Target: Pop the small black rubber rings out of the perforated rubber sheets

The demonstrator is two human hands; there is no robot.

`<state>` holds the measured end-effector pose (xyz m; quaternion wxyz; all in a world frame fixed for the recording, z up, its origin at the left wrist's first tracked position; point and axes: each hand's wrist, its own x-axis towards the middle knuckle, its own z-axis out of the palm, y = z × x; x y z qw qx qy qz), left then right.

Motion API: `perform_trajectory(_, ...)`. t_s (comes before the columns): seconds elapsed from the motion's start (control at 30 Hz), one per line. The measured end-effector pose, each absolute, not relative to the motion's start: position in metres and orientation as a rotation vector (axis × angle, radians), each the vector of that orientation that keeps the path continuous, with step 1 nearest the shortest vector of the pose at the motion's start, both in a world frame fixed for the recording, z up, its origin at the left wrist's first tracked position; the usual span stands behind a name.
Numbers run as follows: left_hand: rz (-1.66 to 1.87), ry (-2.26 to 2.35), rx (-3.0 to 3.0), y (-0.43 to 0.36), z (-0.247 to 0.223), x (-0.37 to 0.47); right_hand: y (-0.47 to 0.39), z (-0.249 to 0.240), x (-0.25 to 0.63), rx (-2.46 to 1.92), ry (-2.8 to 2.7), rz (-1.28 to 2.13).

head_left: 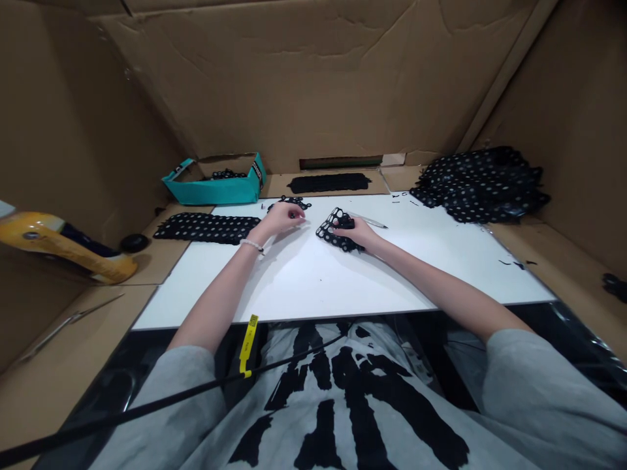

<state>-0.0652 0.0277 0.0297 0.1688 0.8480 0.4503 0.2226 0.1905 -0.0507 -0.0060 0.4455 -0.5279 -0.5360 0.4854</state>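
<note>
My right hand [361, 232] is closed on a black perforated sheet [337, 243] with rows of round holes, which is partly folded under the fingers. Just left of it, my left hand [281, 219] is held in a pinch over the white board. Something small and dark shows at its fingertips, too small to make out. Small black ring-like pieces [301, 203] lie right behind the left hand, partly hidden by it. A thin, pen-like tool [369, 220] rests on the board behind the right hand.
Another perforated strip [210, 228] lies at the left. Farther back are a teal box [215, 192] with black pieces inside and a dark strip [330, 183]. A heap of perforated sheets [482, 183] sits back right. A yellow bottle [68, 245] and tweezers [73, 318] are far left. Cardboard walls [274, 78] surround the white board [313, 287].
</note>
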Motion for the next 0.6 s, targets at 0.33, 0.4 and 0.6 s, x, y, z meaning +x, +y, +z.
perform_trajectory(0.33, 0.619, 1.042, 2.369, -0.002, 0.008, -0.016, -0.046, -0.014, 0.192, -1.189, -1.281, 1.193)
perform_trajectory(0.4, 0.603, 1.039, 2.353, -0.001, 0.01, -0.019, -0.047, -0.013, 0.193, -1.19, -1.332, 1.169)
perform_trajectory(0.6, 0.683, 1.076, 2.344, 0.005, 0.008, -0.016, -0.046, -0.009, 0.194, -1.259, -1.37, 1.195)
